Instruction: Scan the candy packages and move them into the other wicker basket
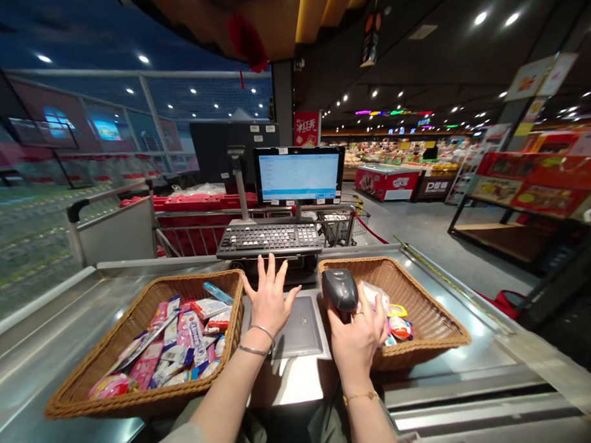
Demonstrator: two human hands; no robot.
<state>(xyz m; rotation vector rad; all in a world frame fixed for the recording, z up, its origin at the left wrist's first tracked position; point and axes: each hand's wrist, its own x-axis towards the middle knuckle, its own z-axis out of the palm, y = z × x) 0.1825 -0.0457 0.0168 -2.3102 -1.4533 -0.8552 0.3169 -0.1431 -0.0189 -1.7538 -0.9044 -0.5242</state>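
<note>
— Forearms, bare and braceleted, were closest to me. Her left hand (269, 301) was spread wide and held nothing, just beyond the pad (299, 325), fingertips at the near edge of the keyboard (270, 237).

— And the other?

— The right hand (357, 337) was wrapped round the scanner (340, 289), just right of the pad, at the rim of the right basket (431, 346).

— How far had she got?

— Not far, I'd judge. The left basket (138, 406), left of the pad, was heaped with packets (175, 346). The right one held only a few items (398, 322), bunched by her hand. So most of the heap looked undone.

— Was she scanning one right then?

— I couldn't tell. Something pale and crinkly showed behind her fingers, but whether she pinched it or it just lay in the basket, I couldn't say. The scanner's window faced away from me.

— Anything on the screen (298, 175)?

— Lit, well beyond the pad, but the lines were too small to read. Whether her left fingertips pressed a key or only hovered was also unclear. Her lap and the counter's near edge were cut off below.
</note>
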